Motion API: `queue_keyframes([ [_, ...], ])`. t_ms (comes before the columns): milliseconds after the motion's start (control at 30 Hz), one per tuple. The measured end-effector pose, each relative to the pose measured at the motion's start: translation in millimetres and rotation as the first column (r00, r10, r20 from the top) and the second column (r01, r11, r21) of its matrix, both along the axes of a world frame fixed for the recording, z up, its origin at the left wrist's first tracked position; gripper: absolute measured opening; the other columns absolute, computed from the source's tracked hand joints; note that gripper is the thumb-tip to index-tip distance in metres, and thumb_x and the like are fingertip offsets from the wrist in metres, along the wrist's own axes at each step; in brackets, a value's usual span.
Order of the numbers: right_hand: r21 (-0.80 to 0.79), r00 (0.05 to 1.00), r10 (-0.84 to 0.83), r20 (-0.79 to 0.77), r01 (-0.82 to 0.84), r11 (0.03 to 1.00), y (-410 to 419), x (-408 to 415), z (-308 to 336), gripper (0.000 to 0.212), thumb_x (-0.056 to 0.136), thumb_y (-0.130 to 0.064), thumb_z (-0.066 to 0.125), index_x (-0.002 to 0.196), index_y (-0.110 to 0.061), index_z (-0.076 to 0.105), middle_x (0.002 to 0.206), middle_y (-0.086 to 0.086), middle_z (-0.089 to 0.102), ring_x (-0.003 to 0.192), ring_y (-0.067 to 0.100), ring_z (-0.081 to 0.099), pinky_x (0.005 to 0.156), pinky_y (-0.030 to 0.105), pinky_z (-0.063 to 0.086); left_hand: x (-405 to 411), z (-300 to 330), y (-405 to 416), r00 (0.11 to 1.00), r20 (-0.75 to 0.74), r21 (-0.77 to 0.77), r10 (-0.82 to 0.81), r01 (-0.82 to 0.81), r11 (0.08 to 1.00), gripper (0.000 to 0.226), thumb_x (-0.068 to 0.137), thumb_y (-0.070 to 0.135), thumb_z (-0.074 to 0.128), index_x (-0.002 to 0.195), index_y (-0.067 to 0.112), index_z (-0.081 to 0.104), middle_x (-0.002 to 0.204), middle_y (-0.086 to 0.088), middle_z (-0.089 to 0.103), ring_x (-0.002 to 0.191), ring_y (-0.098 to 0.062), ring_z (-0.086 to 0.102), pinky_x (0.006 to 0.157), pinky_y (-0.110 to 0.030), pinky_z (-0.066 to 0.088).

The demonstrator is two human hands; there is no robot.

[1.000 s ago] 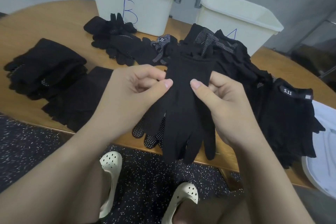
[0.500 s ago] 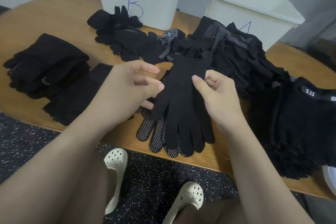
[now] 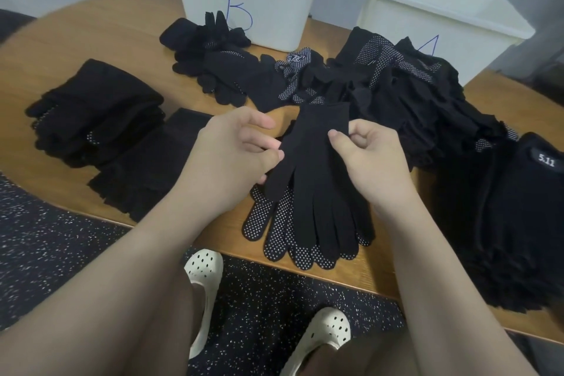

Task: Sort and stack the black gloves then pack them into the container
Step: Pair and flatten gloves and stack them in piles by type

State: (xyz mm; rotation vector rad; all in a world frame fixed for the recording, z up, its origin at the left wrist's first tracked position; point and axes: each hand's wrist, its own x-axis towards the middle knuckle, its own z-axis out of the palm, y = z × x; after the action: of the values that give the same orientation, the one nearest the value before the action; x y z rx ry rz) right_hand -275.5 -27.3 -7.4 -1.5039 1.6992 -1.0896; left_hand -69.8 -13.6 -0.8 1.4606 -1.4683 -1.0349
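A pair of black gloves lies near the table's front edge, a plain one on top of a white-dotted one, fingers pointing toward me. My left hand pinches the top glove's left edge. My right hand pinches its right edge near the cuff. A neat stack of black gloves sits at the left, with a flatter stack beside it. A loose heap of black gloves spreads across the middle and right. Two white containers stand at the back, one marked B, one marked A.
A stack of black gloves with a 5.11 label fills the right side of the wooden table. More loose gloves lie in front of container B. The table's front edge runs just under the gloves' fingertips, above a speckled floor.
The gloves were held up off the table edge a second ago; both hands have lowered them flat onto the table. The view has shifted closer to the table.
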Motion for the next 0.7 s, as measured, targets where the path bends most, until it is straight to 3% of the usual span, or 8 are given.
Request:
queue_keyframes([
  [67, -0.028, 0.998, -0.002, -0.056, 0.000, 1.000, 0.7, -0.1, -1.2, 0.029, 0.095, -0.033, 0.064, 0.085, -0.006, 0.067, 0.084, 0.014, 0.075, 0.086, 0.038, 0.070, 0.078, 0.055, 0.058, -1.7, -0.9, -0.4, 0.999, 0.031, -0.027, 0.007, -0.006, 1.000, 0.030, 0.087, 0.016, 0.080, 0.113, 0.024, 0.067, 0.086, 0.015, 0.077, 0.072, -0.004, 0.073, 0.067, -0.024, 0.062],
  [133, -0.048, 0.996, -0.017, -0.089, 0.013, 0.999, 0.9, -2.2, -2.9, 0.029, 0.097, -0.029, 0.065, 0.083, -0.004, 0.066, 0.080, 0.012, 0.074, 0.082, 0.036, 0.068, 0.074, 0.046, 0.058, -2.5, -1.0, -0.2, 0.996, 0.082, -0.060, 0.016, -0.011, 0.998, 0.028, 0.088, 0.019, 0.080, 0.111, 0.027, 0.067, 0.086, 0.015, 0.076, 0.072, 0.001, 0.071, 0.070, -0.018, 0.057],
  [233, -0.074, 0.985, -0.076, -0.154, 0.066, 0.995, 2.6, -3.7, -3.4, 0.031, 0.097, -0.024, 0.068, 0.067, -0.016, 0.060, 0.060, -0.011, 0.065, 0.060, 0.012, 0.058, 0.061, 0.023, 0.046, -3.4, -1.0, 1.2, 0.986, 0.165, -0.116, 0.023, -0.004, 0.993, 0.027, 0.088, 0.021, 0.079, 0.109, 0.031, 0.064, 0.087, 0.017, 0.075, 0.076, 0.004, 0.069, 0.076, -0.014, 0.054],
  [267, -0.077, 0.981, -0.090, -0.172, 0.078, 0.994, 2.9, -3.9, -4.0, 0.031, 0.096, -0.024, 0.069, 0.067, -0.018, 0.060, 0.060, -0.013, 0.063, 0.061, 0.010, 0.057, 0.061, 0.021, 0.045, -4.0, -1.1, 1.8, 0.983, 0.183, -0.125, 0.023, 0.000, 0.992, 0.027, 0.089, 0.021, 0.079, 0.109, 0.031, 0.064, 0.087, 0.017, 0.074, 0.078, 0.003, 0.069, 0.078, -0.014, 0.054],
  [400, -0.077, 0.969, -0.126, -0.211, 0.112, 0.991, 2.7, -4.1, -5.6, 0.022, 0.096, -0.027, 0.069, 0.078, -0.014, 0.067, 0.080, 0.000, 0.071, 0.080, 0.019, 0.066, 0.073, 0.030, 0.050, -5.8, -1.3, 2.4, 0.976, 0.214, -0.138, 0.032, -0.003, 0.990, 0.026, 0.089, 0.021, 0.079, 0.108, 0.030, 0.065, 0.085, 0.017, 0.073, 0.079, 0.002, 0.070, 0.080, -0.018, 0.055],
  [533, -0.062, 0.959, -0.151, -0.239, 0.141, 0.988, 4.0, -3.8, -1.8, 0.021, 0.096, -0.027, 0.068, 0.077, -0.019, 0.068, 0.075, -0.006, 0.069, 0.077, 0.012, 0.065, 0.062, 0.014, 0.043, -5.9, -1.9, 1.2, 0.971, 0.237, -0.134, 0.032, 0.001, 0.991, 0.025, 0.089, 0.021, 0.078, 0.108, 0.030, 0.065, 0.082, 0.018, 0.073, 0.078, 0.005, 0.068, 0.077, -0.012, 0.052],
  [700, -0.072, 0.945, -0.159, -0.287, 0.145, 0.987, 3.3, -1.8, -3.8, 0.017, 0.097, -0.029, 0.068, 0.084, -0.019, 0.071, 0.073, -0.009, 0.068, 0.078, 0.015, 0.066, 0.073, 0.031, 0.053, -7.1, -5.6, -0.3, 0.961, 0.276, -0.147, 0.024, 0.017, 0.989, 0.026, 0.089, 0.020, 0.078, 0.112, 0.026, 0.068, 0.081, 0.017, 0.073, 0.077, 0.008, 0.067, 0.070, 0.001, 0.044],
])
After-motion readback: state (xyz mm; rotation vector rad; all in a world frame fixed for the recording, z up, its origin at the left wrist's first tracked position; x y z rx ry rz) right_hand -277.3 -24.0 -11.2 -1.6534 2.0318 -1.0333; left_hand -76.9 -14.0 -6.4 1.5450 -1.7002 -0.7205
